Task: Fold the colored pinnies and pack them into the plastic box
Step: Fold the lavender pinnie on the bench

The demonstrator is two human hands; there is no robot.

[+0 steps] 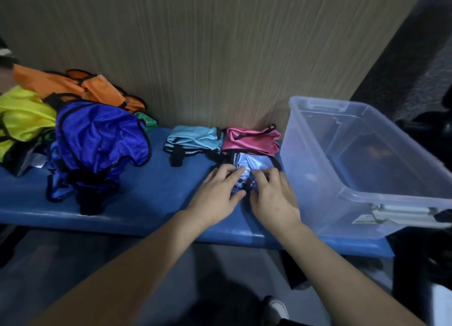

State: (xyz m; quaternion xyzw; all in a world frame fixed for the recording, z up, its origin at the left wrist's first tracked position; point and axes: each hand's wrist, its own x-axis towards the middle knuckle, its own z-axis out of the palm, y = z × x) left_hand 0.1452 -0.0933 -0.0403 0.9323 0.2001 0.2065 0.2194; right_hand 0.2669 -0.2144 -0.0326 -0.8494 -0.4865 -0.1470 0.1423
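Nearest the camera, two bare forearms reach forward from the lower edge of the view, with the toe of a dark shoe (275, 309) visible on the grey floor between them. The left hand (218, 192) and the right hand (273, 195) lie side by side on a pale blue pinny (254, 165) near the front of a blue padded bench (146, 198). The fingers of both hands are bent down onto the near edge of this small folded bundle and appear to pinch its fabric, with the thumbs tucked toward each other; the rest of the pinny extends beyond the fingertips, away from the person. Its black trim shows at the right edge.

Touching the far side of the pale blue pinny lies a folded pink pinny (252, 138), and just to the left of that a folded light turquoise pinny (193, 138) with a black strap hanging toward the front. Both rest against a wood-grain wall panel (208, 44).

A clear plastic box (318, 179) stands at the right end of the bench, just beside the right hand, its open top tilted toward the viewer. No pinny can be seen inside it. A white label near its lower right rim is too blurred to read.

Well apart at the left end lies an unfolded heap: a royal blue pinny (97, 140) in front, a yellow pinny (22, 115) to its left, an orange pinny (80, 86) behind, and a sliver of green pinny (146, 120).
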